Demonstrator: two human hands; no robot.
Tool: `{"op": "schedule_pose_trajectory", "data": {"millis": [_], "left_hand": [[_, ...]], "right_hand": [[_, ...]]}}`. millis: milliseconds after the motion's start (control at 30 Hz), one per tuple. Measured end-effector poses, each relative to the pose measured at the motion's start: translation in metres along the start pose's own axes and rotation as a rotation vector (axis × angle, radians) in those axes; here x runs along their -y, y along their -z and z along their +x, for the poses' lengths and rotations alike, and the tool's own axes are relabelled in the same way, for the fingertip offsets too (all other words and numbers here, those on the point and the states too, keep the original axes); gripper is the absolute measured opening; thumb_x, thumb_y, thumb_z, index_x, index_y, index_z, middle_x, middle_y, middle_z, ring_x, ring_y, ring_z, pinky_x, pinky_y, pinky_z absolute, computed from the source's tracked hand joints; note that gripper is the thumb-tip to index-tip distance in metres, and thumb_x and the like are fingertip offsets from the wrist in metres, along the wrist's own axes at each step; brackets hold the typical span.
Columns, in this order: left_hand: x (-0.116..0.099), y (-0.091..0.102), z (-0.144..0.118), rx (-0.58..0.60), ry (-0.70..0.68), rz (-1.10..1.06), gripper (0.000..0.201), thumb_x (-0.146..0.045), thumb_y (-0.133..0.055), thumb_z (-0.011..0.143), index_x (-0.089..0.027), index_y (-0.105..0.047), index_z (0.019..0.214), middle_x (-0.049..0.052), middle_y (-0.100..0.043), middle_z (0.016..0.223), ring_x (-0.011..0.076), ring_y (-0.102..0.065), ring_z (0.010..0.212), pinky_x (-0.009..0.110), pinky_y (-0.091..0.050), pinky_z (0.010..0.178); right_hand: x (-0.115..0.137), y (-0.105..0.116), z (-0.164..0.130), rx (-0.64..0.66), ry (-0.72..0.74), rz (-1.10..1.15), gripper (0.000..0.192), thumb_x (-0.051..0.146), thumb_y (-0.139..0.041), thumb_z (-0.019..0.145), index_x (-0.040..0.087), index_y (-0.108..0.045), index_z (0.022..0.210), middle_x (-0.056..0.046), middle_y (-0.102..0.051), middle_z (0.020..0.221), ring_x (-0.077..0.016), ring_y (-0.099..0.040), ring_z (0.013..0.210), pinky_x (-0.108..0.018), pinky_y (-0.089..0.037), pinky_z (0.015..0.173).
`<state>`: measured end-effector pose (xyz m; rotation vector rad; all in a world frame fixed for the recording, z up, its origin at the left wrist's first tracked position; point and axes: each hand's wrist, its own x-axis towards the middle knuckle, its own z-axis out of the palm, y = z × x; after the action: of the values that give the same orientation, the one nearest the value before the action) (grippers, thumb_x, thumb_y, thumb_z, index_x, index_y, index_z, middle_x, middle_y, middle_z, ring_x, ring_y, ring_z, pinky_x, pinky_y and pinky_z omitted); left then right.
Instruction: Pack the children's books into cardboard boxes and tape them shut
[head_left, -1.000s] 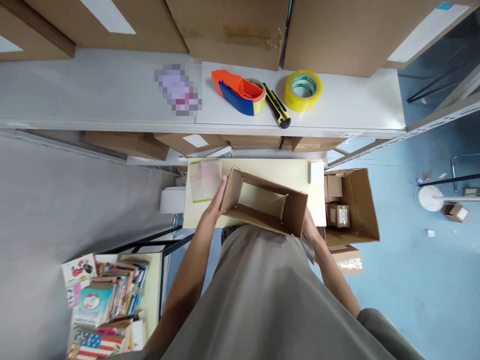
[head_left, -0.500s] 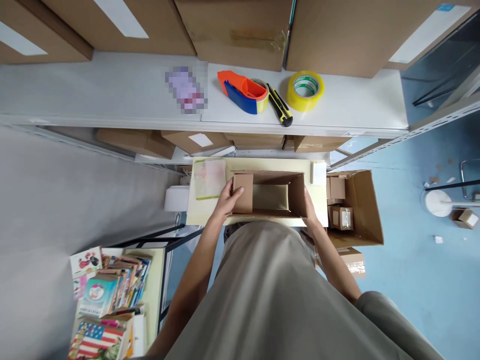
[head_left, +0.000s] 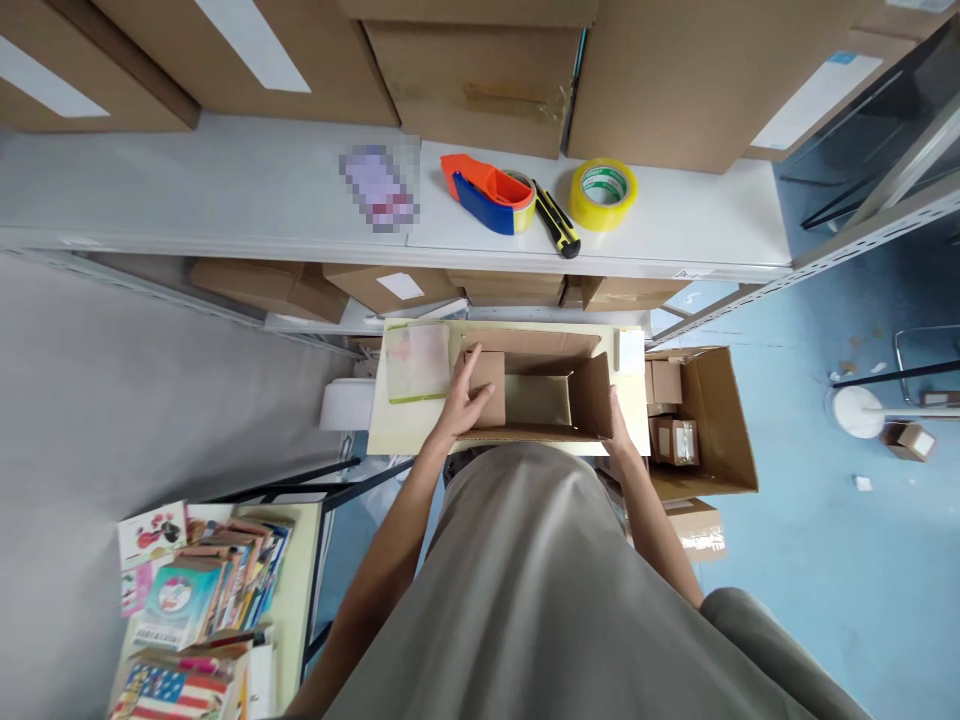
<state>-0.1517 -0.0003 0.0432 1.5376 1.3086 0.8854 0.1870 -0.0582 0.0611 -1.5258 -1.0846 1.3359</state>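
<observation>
The open brown cardboard box (head_left: 536, 392), tilted and skewed a second ago, now sits squared on the pale yellow worktop (head_left: 409, 428), long axis along the near edge, mouth up. The left hand (head_left: 465, 400) presses the left end flap inward, fingers spread over it; the right hand (head_left: 619, 432) grips the right end wall. A clear plastic sleeve (head_left: 418, 362) lies just left, a small white pad (head_left: 631, 351) at the far right corner. The grey-shirted torso (head_left: 525, 560) hides the box's near wall.

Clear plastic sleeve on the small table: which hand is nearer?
Left. The left hand presses the cardboard box flap beside the clear plastic sleeve; the right hand is at the box's far end.
</observation>
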Motion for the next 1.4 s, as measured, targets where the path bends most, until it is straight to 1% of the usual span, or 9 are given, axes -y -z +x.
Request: {"op": "schedule_pose_trajectory", "data": {"millis": [100,167,533,800,1033,1133,1233,1300,1400], "left_hand": [[-0.005,0.0,0.002,0.041,-0.002,0.027,0.091,-0.059,-0.074,0.107,-0.032,-0.037,0.186,0.009,-0.019,0.199,0.036,-0.008,0.187,0.058,-0.015,0.151],[-0.006,0.001,0.001,0.05,-0.007,0.028,0.092,-0.06,-0.076,0.106,-0.03,-0.039,0.185,0.011,-0.019,0.199,0.0368,-0.009,0.187,0.059,-0.015,0.151],[0.034,0.006,-0.024,-0.069,0.182,-0.195,0.123,-0.064,-0.087,0.089,-0.023,-0.025,0.187,0.029,-0.061,0.17,0.0373,-0.075,0.141,0.06,-0.061,0.121],[0.032,-0.002,-0.003,-0.18,0.142,-0.038,0.09,-0.04,-0.078,0.084,-0.026,-0.059,0.17,0.016,-0.069,0.166,0.0366,-0.07,0.149,0.06,-0.053,0.132],[-0.005,0.029,-0.022,-0.158,0.168,-0.052,0.081,-0.069,-0.084,0.093,-0.021,-0.068,0.157,0.022,-0.073,0.158,0.0363,-0.074,0.14,0.056,-0.063,0.118],[-0.028,0.064,-0.051,-0.086,0.167,-0.077,0.068,-0.078,-0.069,0.105,-0.023,-0.075,0.144,0.02,-0.078,0.151,0.0354,-0.075,0.14,0.053,-0.065,0.117],[-0.043,0.082,-0.07,0.151,0.119,-0.126,0.085,-0.076,-0.088,0.092,-0.031,-0.068,0.162,0.017,-0.069,0.167,0.0384,-0.064,0.159,0.056,-0.06,0.127],[-0.044,0.075,-0.072,0.237,0.097,-0.102,0.099,-0.071,-0.099,0.084,-0.035,-0.063,0.168,0.015,-0.066,0.172,0.0395,-0.059,0.164,0.057,-0.057,0.13],[-0.037,0.05,-0.06,0.085,0.138,-0.025,0.08,-0.068,-0.085,0.098,-0.03,-0.066,0.165,0.015,-0.079,0.147,0.036,-0.075,0.142,0.053,-0.064,0.119]], "right_hand": [[0.004,-0.004,0.003,-0.063,-0.057,0.045,0.102,0.093,-0.071,0.094,0.023,-0.063,0.168,-0.014,-0.068,0.171,-0.0388,-0.061,0.162,-0.058,-0.049,0.139],[0.005,-0.006,0.007,-0.071,-0.094,0.006,0.099,0.087,-0.082,0.087,0.021,-0.069,0.159,-0.017,-0.076,0.16,-0.042,-0.071,0.15,-0.06,-0.056,0.132],[-0.002,0.003,0.018,0.066,0.004,-0.135,0.09,0.084,-0.061,0.103,0.027,-0.057,0.172,-0.012,-0.069,0.17,-0.0375,-0.063,0.16,-0.058,-0.047,0.139],[0.002,0.002,0.03,0.023,0.043,-0.225,0.101,0.087,-0.062,0.099,0.025,-0.05,0.179,-0.015,-0.071,0.167,-0.0419,-0.062,0.16,-0.065,-0.047,0.138],[0.031,0.027,-0.003,0.021,-0.041,-0.125,0.105,0.095,-0.062,0.1,0.034,-0.046,0.183,-0.011,-0.047,0.189,-0.0382,-0.043,0.177,-0.065,-0.038,0.144],[0.044,0.051,-0.028,0.06,0.068,-0.067,0.087,0.092,-0.055,0.106,0.034,-0.063,0.172,-0.011,-0.055,0.183,-0.0391,-0.051,0.172,-0.065,-0.045,0.141],[0.049,0.059,-0.042,0.206,0.134,-0.146,0.081,0.086,-0.077,0.098,0.034,-0.074,0.161,-0.01,-0.065,0.174,-0.0413,-0.058,0.166,-0.066,-0.048,0.139],[0.046,0.052,-0.041,0.178,0.144,-0.262,0.076,0.082,-0.084,0.095,0.032,-0.08,0.151,-0.011,-0.074,0.165,-0.0424,-0.066,0.157,-0.067,-0.055,0.133],[0.038,0.033,-0.03,0.003,0.174,-0.408,0.067,0.088,-0.068,0.102,0.027,-0.088,0.123,-0.016,-0.087,0.13,-0.0413,-0.08,0.128,-0.065,-0.068,0.114]]}}
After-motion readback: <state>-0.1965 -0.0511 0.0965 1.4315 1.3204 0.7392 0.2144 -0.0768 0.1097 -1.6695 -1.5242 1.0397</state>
